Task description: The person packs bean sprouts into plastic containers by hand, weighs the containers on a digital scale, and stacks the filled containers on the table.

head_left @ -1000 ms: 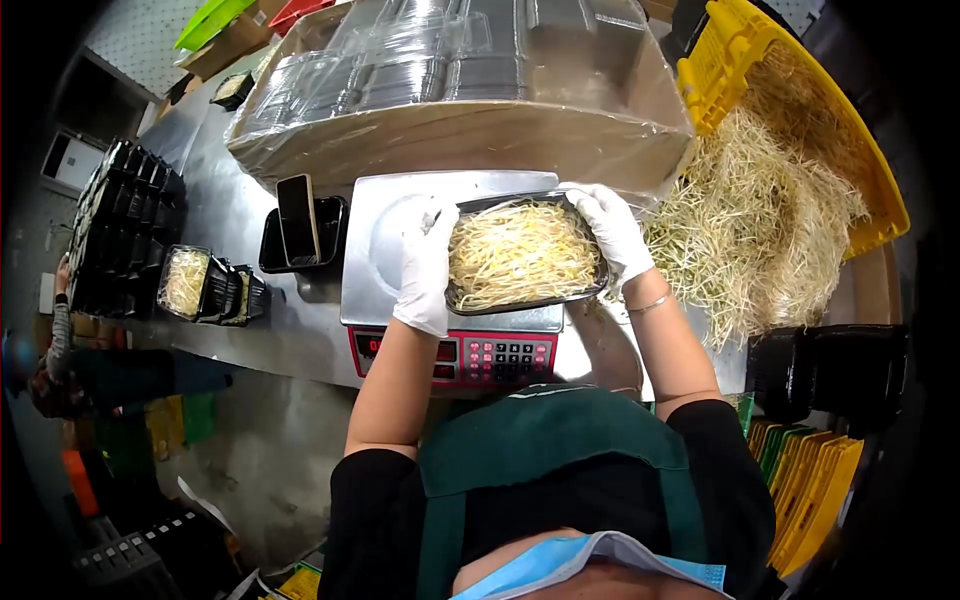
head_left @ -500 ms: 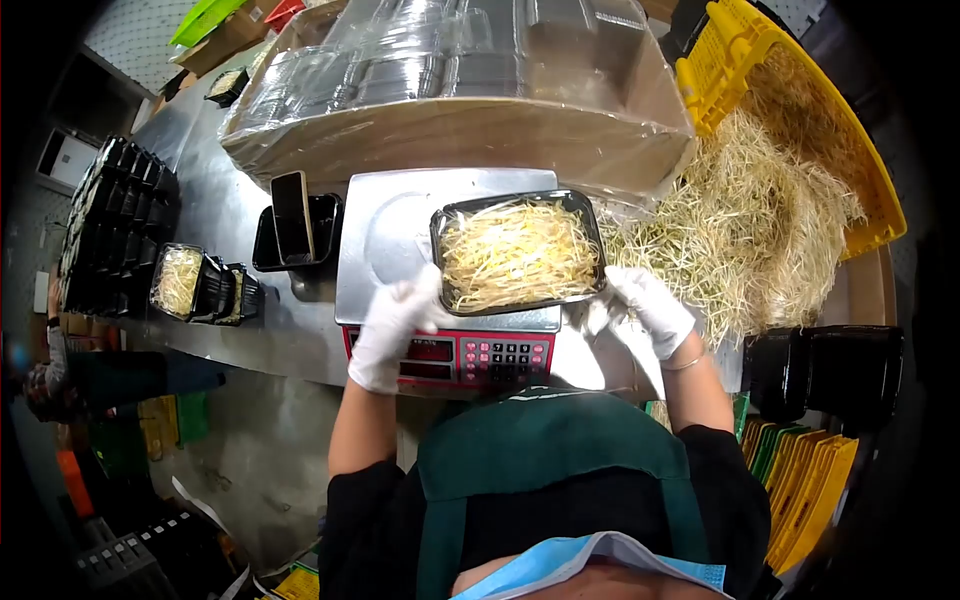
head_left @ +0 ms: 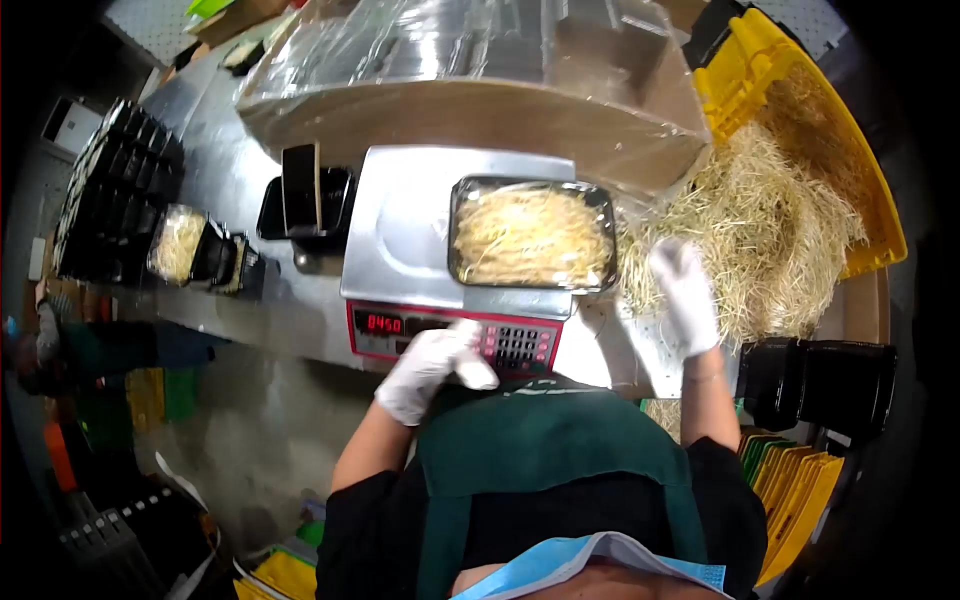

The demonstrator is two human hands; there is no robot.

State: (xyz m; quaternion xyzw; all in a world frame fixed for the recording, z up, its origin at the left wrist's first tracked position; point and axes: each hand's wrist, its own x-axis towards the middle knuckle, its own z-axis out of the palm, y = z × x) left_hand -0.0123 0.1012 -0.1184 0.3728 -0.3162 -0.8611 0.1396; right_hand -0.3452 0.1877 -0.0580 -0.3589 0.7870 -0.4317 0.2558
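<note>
Bearing on the right part of the metal platform of a scale (head_left: 400, 200) a black tray (head_left: 454, 235) filled with pale sprouts (head_left: 535, 235), newly released from both hands and so loading the platform unaided. Showing the gloved left hand (head_left: 432, 370) at the scale's front panel, just left of the keypad (head_left: 515, 345), loosely open and gripping nothing visible. Showing the gloved right hand (head_left: 686, 300) apart from the tray, near the loose sprouts, somewhat blurred, seemingly loosely open and gripping nothing visible. Displaying a lit red readout (head_left: 384, 323), seemingly reading 0450, probably registering the load. Around this, exposing a grey floor (head_left: 270, 430) below a curving steel tabletop (head_left: 310, 330). On the tabletop, supporting a large cardboard box (head_left: 480, 120) with clear plastic above, behind the scale; bordering it on the right with a heap of loose sprouts (head_left: 770, 220) against a tilted yellow crate (head_left: 878, 190). At the far left, including another person (head_left: 110, 348), indistinct, beyond the near edge. Also stacking black trays (head_left: 120, 190) at the left and ranging upright yellow crates (head_left: 800, 500) at lower right. Between the stack and the scale, arranging a small group of filled trays (head_left: 178, 243), then leaning a phone (head_left: 301, 188) on an open black container (head_left: 270, 210).
</note>
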